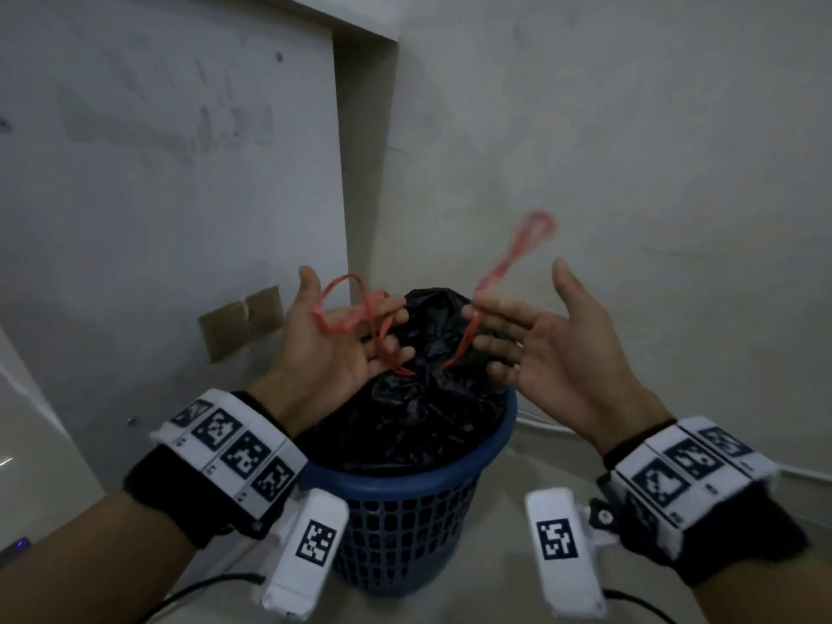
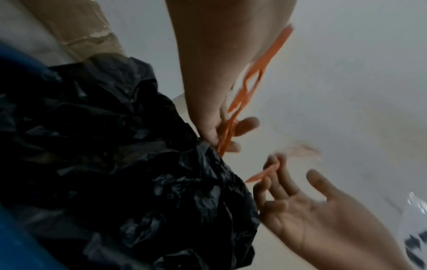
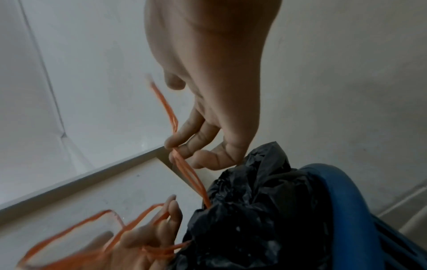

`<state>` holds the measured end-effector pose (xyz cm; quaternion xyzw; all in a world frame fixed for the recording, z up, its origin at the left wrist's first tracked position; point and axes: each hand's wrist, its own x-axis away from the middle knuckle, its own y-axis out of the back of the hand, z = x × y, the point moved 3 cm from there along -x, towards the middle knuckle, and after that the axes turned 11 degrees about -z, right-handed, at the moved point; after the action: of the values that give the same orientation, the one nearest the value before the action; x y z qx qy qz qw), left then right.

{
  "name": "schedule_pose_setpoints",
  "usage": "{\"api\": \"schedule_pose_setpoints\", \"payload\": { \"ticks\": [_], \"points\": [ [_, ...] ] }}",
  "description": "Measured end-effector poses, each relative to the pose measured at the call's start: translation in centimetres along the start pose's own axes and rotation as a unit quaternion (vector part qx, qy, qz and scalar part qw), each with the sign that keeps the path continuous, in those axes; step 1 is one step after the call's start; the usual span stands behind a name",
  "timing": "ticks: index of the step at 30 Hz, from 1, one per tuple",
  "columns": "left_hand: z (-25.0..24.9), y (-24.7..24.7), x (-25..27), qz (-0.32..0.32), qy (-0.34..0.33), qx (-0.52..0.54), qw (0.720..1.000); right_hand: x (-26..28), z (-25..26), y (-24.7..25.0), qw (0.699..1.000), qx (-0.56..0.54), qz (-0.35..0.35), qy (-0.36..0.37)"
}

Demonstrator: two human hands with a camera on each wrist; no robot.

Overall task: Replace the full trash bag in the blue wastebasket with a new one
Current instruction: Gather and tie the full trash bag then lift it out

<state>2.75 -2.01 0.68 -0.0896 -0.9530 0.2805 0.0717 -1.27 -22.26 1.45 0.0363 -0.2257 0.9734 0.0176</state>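
Observation:
A blue perforated wastebasket [image 1: 450, 472] stands on the floor in a wall corner. A full black trash bag [image 1: 418, 416] bulges out of it, gathered at the top. Two orange-red drawstring loops come out of the gathered neck. My left hand [image 1: 355, 335] is palm up above the bag's left side, fingers straight, with the left drawstring [image 1: 335, 328] looped across its fingers. My right hand [image 1: 531, 349] is palm up on the right side, fingers straight. The right drawstring [image 1: 508, 249] runs between its fingers [image 3: 182, 137], and its blurred end loop sticks up. The bag sits inside the basket.
Grey walls meet just behind the basket. A brown taped patch [image 1: 243, 322] is on the left wall. A pale panel edge [image 1: 27, 398] is at the far left, a cable [image 1: 531, 418] runs along the floor to the right, and bare floor lies in front.

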Motion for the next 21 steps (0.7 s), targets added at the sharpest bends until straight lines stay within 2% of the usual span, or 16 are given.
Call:
{"api": "schedule_pose_setpoints", "payload": {
  "ticks": [3, 6, 8, 12, 13, 15, 18, 21],
  "points": [
    [0.5, -1.1, -0.3, -0.043, -0.029, -0.113, 0.992, 0.4, 0.0, -0.9, 0.999, 0.037, 0.026, 0.014],
    [0.8, -1.7, -0.3, -0.108, -0.063, -0.216, 0.969, 0.6, -0.1, -2.0, 0.980, 0.166, -0.018, 0.113],
    [0.9, -1.8, -0.3, -0.139, -0.063, -0.260, 0.954, 0.8, -0.2, -2.6, 0.962, 0.212, -0.036, 0.168],
    [1.5, -1.9, -0.9, -0.175, -0.027, -0.355, 0.918, 1.5, -0.5, -3.7, 0.937, 0.255, -0.013, 0.239],
    [1.5, -2.0, -0.8, -0.172, -0.028, -0.379, 0.909, 1.7, -0.5, -4.1, 0.935, 0.251, -0.006, 0.252],
    [1.8, -2.4, -0.5, -0.133, -0.072, -0.417, 0.896, 1.9, -0.6, -4.7, 0.926, 0.253, -0.004, 0.280],
    [2.0, -3.4, 0.3, -0.032, -0.117, -0.412, 0.903, 1.4, -0.5, -5.0, 0.899, 0.283, -0.043, 0.332],
    [2.2, -3.9, 1.2, 0.019, -0.080, -0.392, 0.916, 0.5, -0.7, -5.0, 0.893, 0.279, -0.069, 0.347]
  ]
}}
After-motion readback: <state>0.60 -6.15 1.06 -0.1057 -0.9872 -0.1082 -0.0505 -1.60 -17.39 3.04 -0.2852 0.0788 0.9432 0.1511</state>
